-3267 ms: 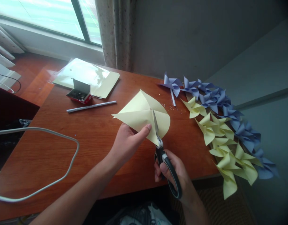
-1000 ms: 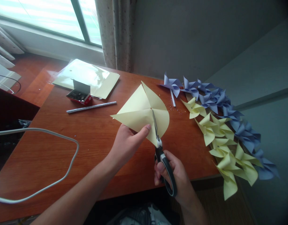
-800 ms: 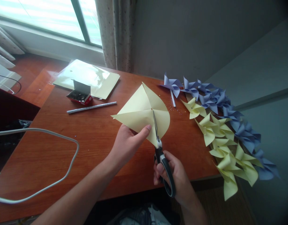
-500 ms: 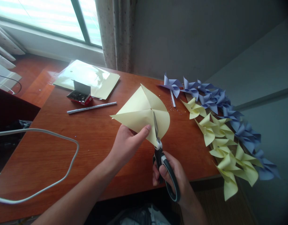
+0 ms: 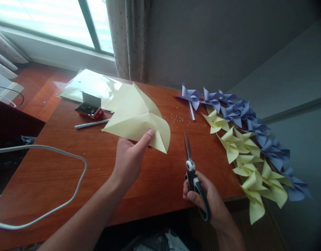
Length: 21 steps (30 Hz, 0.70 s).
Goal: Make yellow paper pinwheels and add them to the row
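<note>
My left hand pinches a pale yellow sheet of paper near its front edge, thumb on top and fingers beneath. The sheet is creased toward its middle, and slits separate its corners. My right hand grips black-and-white handled scissors, fingers through the loops. Their blades point away from me, slightly parted, with nothing between them. A gap of bare table lies between the scissors and the paper.
Yellow pinwheels and blue-purple pinwheels line the right side. A small open box, a paper stick and plastic-covered paper sheets lie at back left. A white cable loops over the table.
The scissors have come out of the paper and moved right with my right hand. My left hand has carried the yellow sheet left, so it now covers part of the paper stick.
</note>
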Each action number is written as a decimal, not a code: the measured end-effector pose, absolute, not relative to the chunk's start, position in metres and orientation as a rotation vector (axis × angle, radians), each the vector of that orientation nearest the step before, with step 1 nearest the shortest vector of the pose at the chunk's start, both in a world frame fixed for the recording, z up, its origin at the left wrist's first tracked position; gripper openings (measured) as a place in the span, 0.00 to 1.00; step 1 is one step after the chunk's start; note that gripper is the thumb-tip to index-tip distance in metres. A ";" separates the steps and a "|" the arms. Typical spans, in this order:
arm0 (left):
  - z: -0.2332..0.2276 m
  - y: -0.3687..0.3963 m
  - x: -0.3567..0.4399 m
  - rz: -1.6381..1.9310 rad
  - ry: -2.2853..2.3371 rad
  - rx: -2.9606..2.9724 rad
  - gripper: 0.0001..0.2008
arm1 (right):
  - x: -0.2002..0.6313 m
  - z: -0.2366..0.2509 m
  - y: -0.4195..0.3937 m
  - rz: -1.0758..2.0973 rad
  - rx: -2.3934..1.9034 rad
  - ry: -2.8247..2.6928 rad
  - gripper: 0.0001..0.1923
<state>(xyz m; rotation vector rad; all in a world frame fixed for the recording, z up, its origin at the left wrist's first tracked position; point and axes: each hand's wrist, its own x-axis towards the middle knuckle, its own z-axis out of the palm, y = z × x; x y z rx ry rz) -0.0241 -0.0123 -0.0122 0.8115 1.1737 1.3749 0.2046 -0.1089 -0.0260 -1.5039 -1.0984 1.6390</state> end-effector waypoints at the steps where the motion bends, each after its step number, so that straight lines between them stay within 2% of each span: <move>1: -0.012 -0.012 -0.023 1.364 1.134 0.804 0.16 | 0.211 -0.027 -0.107 1.580 -1.506 -1.088 0.21; 5: -0.010 -0.014 -0.019 1.128 0.906 0.788 0.13 | 0.229 -0.033 -0.087 1.355 -1.464 -0.991 0.17; 11: -0.005 -0.015 -0.024 0.818 0.644 0.733 0.19 | 0.233 -0.033 -0.052 1.267 -1.353 -0.895 0.12; 21: -0.003 -0.011 -0.020 0.831 0.609 0.543 0.14 | 0.210 -0.038 -0.046 1.010 -1.412 -0.927 0.16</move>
